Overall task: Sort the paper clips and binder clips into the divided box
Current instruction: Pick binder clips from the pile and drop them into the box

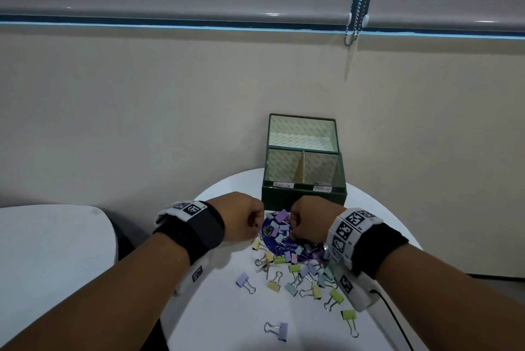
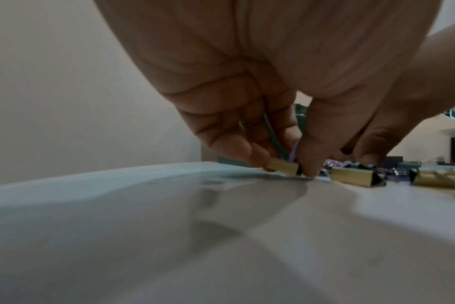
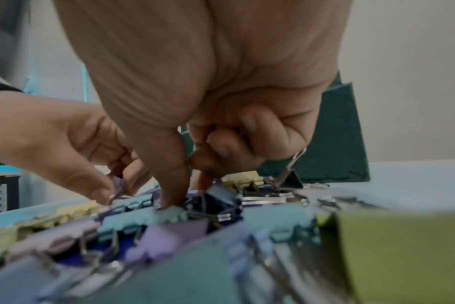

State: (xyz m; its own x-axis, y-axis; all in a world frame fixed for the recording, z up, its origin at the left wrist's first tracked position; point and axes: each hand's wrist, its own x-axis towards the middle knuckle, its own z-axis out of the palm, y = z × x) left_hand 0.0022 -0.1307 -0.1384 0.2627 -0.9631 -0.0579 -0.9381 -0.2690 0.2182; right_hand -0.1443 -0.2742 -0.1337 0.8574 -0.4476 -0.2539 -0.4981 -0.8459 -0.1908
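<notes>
**Both hands down in the clip pile, box open behind**

Divided box [image 1: 304, 197]: dark green, lid standing open at the back, at the far edge of the round white table [image 1: 227, 308]. One partition, two compartments, each with a small white label on the front rim; label text illegible. Contents mostly hidden by the front wall; a few thin metallic items show in each compartment near the labels, type uncertain.

Left hand [image 1: 240, 215]: fingers curled downward at the left edge of the pile. Left wrist view shows thumb and fingertips [image 2: 309, 162] pinching coloured wire paper clips [image 2: 274, 139], teal and purple, with the tips touching the table beside a yellow binder clip [image 2: 283, 167].

Right hand [image 1: 308, 221]: curled, outer fingers folded into the palm, thumb and forefinger pushed down among the binder clips [image 1: 279, 227]. What they pinch, if anything, cannot be told.

Counts: one box, two compartments. Binder clips lie on a purple disc [image 1: 285, 245] and spread toward the near edge; overlapping, so no exact count, roughly thirty-odd. Pastel purple, blue, teal, yellow, green.
</notes>
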